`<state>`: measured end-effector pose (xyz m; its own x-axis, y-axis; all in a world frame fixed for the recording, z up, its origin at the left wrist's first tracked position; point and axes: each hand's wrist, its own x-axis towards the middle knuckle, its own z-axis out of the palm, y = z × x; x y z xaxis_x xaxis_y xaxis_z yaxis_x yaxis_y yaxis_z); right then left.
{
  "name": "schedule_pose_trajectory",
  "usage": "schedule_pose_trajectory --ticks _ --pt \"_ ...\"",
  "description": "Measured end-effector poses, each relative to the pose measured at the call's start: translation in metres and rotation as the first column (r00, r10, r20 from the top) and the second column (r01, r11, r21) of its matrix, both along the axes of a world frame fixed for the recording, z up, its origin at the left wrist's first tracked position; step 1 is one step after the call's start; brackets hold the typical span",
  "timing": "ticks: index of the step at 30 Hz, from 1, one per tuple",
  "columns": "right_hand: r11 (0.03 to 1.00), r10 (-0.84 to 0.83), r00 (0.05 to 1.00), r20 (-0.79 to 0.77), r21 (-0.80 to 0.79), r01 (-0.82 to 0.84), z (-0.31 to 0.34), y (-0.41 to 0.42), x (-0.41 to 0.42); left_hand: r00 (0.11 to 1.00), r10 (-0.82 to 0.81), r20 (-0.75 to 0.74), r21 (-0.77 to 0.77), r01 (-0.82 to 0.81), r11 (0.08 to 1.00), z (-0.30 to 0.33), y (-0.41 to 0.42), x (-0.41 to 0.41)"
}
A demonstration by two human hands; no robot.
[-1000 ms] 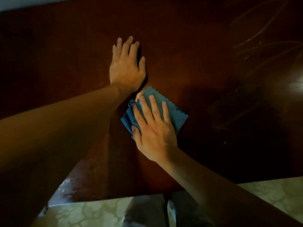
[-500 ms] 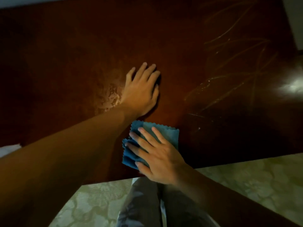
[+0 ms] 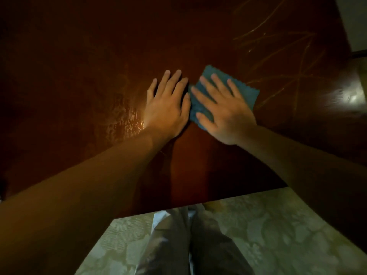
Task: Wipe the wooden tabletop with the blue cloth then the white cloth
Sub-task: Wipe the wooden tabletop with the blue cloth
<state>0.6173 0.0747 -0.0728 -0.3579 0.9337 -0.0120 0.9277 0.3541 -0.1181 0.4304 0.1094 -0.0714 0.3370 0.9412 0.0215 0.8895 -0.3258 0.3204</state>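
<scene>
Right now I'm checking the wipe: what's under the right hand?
The blue cloth lies flat on the wooden tabletop, pressed by the right hand with straight fingers. The cloth's middle and the wood beneath it are covered. The left hand rests bare beside it.

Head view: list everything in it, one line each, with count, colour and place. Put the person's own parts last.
wooden tabletop: one, dark reddish brown, fills the upper part of the view; pale scratch lines at its far right, a shiny streaked patch beside the left wrist.
blue cloth: one, blue, zigzag edge, flat on the tabletop right of centre, under the right hand.
floor: one, pale green with a faint leaf pattern, along the bottom below the table's near edge.
wall: one pale strip, top right corner.
trousers: one pair, grey, bottom centre.
left hand: one, flat on the bare tabletop, fingers straight, close beside the cloth.
right hand: one, fingers spread, pressing on the blue cloth.
</scene>
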Motion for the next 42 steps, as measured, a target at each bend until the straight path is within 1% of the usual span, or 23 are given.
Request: schedule_pose_trajectory --ticks 2,4,7,11,14,17,19,22,24,26,30,33,36,39,42 --pt "0.997 -0.072 0.997 0.002 -0.026 0.072 -0.001 0.015 0.0 1.0 -0.005 -0.01 0.022 0.006 1.0 -0.001 -0.001 0.0" --pt "0.992 -0.107 0.994 0.028 -0.056 0.109 -0.002 0.02 -0.002 1.0 -0.005 -0.006 0.028 0.006 1.0 0.0 -0.002 0.0" --pt "0.988 -0.148 0.988 0.035 -0.049 0.15 -0.003 0.01 -0.003 1.0 -0.001 0.0 0.028 0.001 1.0 0.002 -0.002 0.003" --pt "0.985 -0.173 0.984 -0.032 -0.009 0.173 -0.002 -0.032 -0.015 0.997 0.013 0.07 0.009 -0.014 1.0 0.003 -0.002 0.001" --pt "0.987 -0.163 0.984 -0.068 -0.027 0.161 -0.004 -0.078 -0.032 0.992 0.022 0.122 0.004 -0.023 1.0 0.005 -0.001 0.0" --pt "0.982 -0.183 0.98 -0.083 -0.061 0.178 -0.003 -0.122 -0.058 0.992 -0.004 0.123 -0.009 0.006 1.0 0.005 -0.001 -0.001" --pt "0.984 -0.155 0.984 -0.087 -0.103 0.146 0.001 -0.135 -0.083 0.993 -0.017 0.114 -0.024 0.02 1.0 0.005 0.0 -0.002" --pt "0.983 -0.015 0.996 -0.092 -0.185 -0.002 0.005 -0.139 -0.126 0.996 -0.025 0.085 -0.033 0.027 0.999 0.004 0.0 -0.003" --pt "0.976 0.02 0.996 -0.088 -0.213 -0.039 0.005 -0.139 -0.141 0.998 -0.029 0.054 -0.028 0.03 0.999 0.004 -0.001 -0.002" --pt "0.972 0.035 0.995 -0.09 -0.228 -0.055 0.004 -0.14 -0.143 0.999 -0.034 0.027 -0.017 0.035 0.999 0.003 -0.001 -0.001" --pt "0.972 0.095 0.992 -0.083 -0.206 -0.11 0.005 -0.136 -0.125 1.0 -0.028 0.004 0.023 0.028 0.999 0.003 -0.001 0.002" --pt "0.988 0.001 0.995 -0.095 -0.156 -0.016 0.007 -0.129 -0.093 1.0 -0.01 -0.001 0.022 0.01 1.0 0.003 0.002 0.004" --pt "0.99 -0.119 0.986 -0.113 -0.085 0.109 0.005 -0.116 -0.034 1.0 0.01 -0.003 0.019 -0.01 1.0 0.002 0.001 0.008" --pt "0.968 -0.236 0.97 -0.054 -0.097 0.23 0.005 -0.098 0.013 1.0 0.01 -0.026 0.018 -0.009 1.0 0.0 -0.001 0.01" --pt "0.948 -0.312 0.95 -0.016 -0.069 0.31 0.001 -0.093 0.017 0.999 0.006 -0.051 0.021 -0.005 1.0 0.001 -0.003 0.01"
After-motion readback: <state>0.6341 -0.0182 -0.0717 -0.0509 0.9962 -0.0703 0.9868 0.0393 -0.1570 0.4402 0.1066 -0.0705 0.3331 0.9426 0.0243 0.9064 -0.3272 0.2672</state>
